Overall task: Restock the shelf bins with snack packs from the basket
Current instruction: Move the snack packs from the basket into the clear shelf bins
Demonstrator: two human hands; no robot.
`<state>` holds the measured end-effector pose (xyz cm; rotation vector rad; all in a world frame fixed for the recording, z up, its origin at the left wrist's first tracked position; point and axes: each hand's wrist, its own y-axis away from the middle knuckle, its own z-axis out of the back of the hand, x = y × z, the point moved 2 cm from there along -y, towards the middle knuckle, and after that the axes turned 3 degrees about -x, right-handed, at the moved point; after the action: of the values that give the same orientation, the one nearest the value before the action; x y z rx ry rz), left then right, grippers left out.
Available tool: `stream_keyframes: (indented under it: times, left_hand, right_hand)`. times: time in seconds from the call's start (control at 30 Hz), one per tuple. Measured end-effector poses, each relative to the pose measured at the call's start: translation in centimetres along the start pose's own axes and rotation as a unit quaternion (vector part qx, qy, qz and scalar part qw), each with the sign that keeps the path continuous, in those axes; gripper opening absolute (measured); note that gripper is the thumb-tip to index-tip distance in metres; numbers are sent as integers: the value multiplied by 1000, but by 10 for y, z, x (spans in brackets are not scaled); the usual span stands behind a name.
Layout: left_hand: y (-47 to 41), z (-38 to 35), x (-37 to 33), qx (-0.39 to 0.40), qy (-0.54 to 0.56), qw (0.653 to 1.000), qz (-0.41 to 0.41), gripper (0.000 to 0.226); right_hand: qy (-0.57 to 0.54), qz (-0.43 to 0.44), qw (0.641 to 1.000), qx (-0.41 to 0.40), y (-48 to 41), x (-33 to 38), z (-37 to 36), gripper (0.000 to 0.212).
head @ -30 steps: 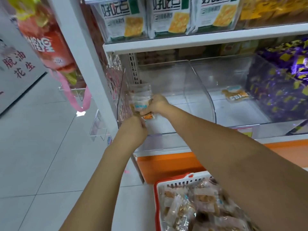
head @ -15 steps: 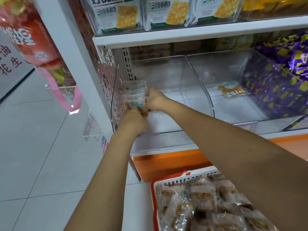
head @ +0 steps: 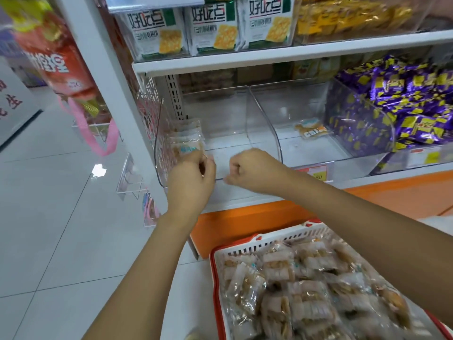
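- My left hand [head: 191, 177] is at the foot of a stack of snack packs [head: 186, 141] standing upright in the leftmost clear bin [head: 220, 114], against its left wall.
- The back of that hand faces the camera and covers the bottom of the stack. Its fingers curl toward the packs, but I cannot tell whether they pinch them or only steady them.
- My right hand [head: 250, 168] is just beside the left, apart from the stack, over the bin's front lip. Its fingers are curled into a loose fist and I see nothing held in it.
- The basket [head: 269, 241], red-rimmed with white slotted walls, sits low at the right and is full of clear-wrapped packs. My right forearm crosses its far corner, and the frame cuts off its near end.
- The middle bin [head: 294, 101] holds one lone pack [head: 311, 130], its print too blurred to read.
- Purple packs [head: 404, 106] fill the bin at the right, which runs out of frame.
- Cracker packs [head: 215, 28] line the shelf above, their tops cropped.
- A price tag [head: 316, 171] is half hidden behind my right wrist.
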<state>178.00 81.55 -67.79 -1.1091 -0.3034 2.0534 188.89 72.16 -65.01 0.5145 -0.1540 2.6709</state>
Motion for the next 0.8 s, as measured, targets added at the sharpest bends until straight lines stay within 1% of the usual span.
stream_keyframes:
  times: [0.07,0.1,0.17,0.23,0.3,0.37,0.4,0.47,0.5,0.57,0.6,0.63,0.7,0.73,0.8]
  left_hand:
    - [24,0,-7,40,6,999,-29,27]
    - [37,-4,-7,76,-5,996,-40,26]
    - [64,-14,-2,184,-50,980,-62,22]
    - [92,-29,4,310,-85,943,-84,14]
    - [121,-43,13,417,-122,894,-107,13]
    - [148,-54,26,497,-155,845,-125,17]
    - [160,-58,33,523,-164,825,-136,22]
    - [178,-65,47,553,-180,797,-162,39]
    - [184,-67,51,559,-201,784,-180,51]
    - [192,-68,55,569,-253,755,-206,73]
    - [194,-68,55,569,-273,746,-213,79]
    - [196,-69,56,565,-284,743,-220,80]
    - [198,-73,57,556,-288,746,-225,76]
    - [197,-75,57,551,-280,754,-224,72]
    - [194,-75,58,541,-241,783,-192,61]
  right_hand:
    - [30,-15,998,55,27,-14,-16,21]
    - [47,-27,995,87,39,-23,-28,23]
    - [79,-48,985,147,62,-41,-55,26]
    - [99,-60,972,206,81,-59,-88,27]
    - [93,-75,961,248,96,-75,-117,31]
    - [74,-104,955,267,107,-85,-138,36]
    - [67,-117,952,273,112,-89,-147,40]
    - [75,-133,948,280,119,-96,-162,42]
    - [91,-133,948,275,123,-98,-169,39]
    - [112,-138,953,245,129,-103,-176,31]
    - [118,-144,956,228,130,-104,-178,30]
    - [128,-147,958,212,131,-105,-179,33]
    - [161,-147,959,183,132,-106,-180,42]
    - [174,-148,958,173,131,-106,-181,46]
    - [184,-147,958,166,131,-105,-181,47]
